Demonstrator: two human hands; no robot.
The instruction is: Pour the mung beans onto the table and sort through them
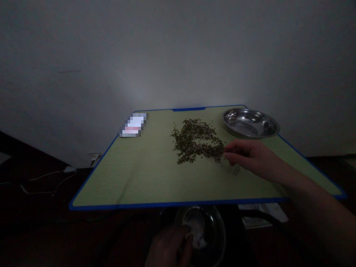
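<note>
Small brown-green grains (196,139), like seeds or dried peppercorns, lie scattered in a loose patch on the pale green tabletop (133,178). At the right edge of the patch is my right hand (247,157), its fingers curled in a pinch. Just under those fingers shows a faint clear plastic piece (233,169), whose full shape I cannot make out. Below the table's front edge my left hand (171,244) is closed beside a metal bowl (221,237) with something whitish in it. What the left fingers hold, if anything, is too dark to name.
A shallow steel basin (250,124) stands at the back right of the table. On the back left lies a phone-like flat object (134,125), blurred out. A blue rim (178,204) edges the tabletop. White cables (52,192) and papers (264,215) are lower down.
</note>
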